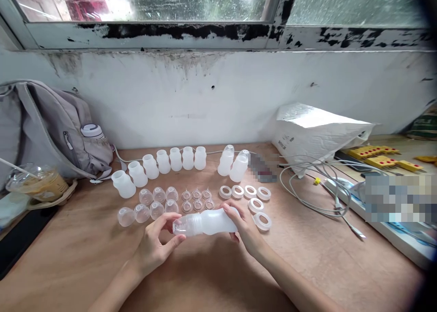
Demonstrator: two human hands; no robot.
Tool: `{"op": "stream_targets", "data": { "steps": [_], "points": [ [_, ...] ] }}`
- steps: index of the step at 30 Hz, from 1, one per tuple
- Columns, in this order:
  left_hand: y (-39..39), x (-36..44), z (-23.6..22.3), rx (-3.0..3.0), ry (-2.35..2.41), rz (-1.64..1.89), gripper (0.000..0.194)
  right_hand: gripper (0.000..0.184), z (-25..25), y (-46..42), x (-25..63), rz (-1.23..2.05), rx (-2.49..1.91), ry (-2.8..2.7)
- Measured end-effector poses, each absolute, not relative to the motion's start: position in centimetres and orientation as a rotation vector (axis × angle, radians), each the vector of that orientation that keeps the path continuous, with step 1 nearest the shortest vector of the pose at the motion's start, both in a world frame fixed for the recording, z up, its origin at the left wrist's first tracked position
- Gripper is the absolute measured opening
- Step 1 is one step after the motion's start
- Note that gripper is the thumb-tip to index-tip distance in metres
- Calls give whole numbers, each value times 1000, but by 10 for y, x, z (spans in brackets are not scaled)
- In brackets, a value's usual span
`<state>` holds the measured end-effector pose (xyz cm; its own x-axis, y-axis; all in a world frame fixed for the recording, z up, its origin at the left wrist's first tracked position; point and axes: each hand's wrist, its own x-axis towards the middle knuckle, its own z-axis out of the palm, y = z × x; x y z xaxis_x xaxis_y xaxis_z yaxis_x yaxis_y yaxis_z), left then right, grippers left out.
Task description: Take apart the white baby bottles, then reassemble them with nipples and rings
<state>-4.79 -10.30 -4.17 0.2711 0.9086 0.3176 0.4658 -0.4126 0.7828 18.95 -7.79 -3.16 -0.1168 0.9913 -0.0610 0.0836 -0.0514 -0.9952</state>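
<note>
- Capped bottle (pixel 220 221), one, translucent white with a clear dome at one end: held sideways above the near middle of the brown surface (pixel 211 271).
- Left hand (pixel 155 244): thumb and fingers placed about the domed end, which points left.
- Right hand (pixel 248 230): wrapped round the base end of the same bottle, so both hands share one piece.
- Open bottles (pixel 175 159), seven, upright in a curved row along the back.
- Finished-looking bottles (pixel 226 161), two (domes on, as on the held one), standing right of that row.
- Clear domes (pixel 159 195), seven loose, in two rows to the left.
- Clear teat-like pieces (pixel 196 195), six visible, in two rows just beyond the held bottle.
- White rings (pixel 238 197), six, lying near the right hand.
- Backpack (pixel 51 125), grey, at far left, with an iced drink cup (pixel 49 187) before it.
- White bag (pixel 307 137), at back right, against the wall.
</note>
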Motion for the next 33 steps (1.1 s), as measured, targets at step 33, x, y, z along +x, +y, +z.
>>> {"op": "stream_targets", "data": {
  "steps": [33],
  "points": [
    [-123,-33,-42,2105,1022,1137,32,29,-31,-96,178,1373,-1169,-1195]
  ]
}}
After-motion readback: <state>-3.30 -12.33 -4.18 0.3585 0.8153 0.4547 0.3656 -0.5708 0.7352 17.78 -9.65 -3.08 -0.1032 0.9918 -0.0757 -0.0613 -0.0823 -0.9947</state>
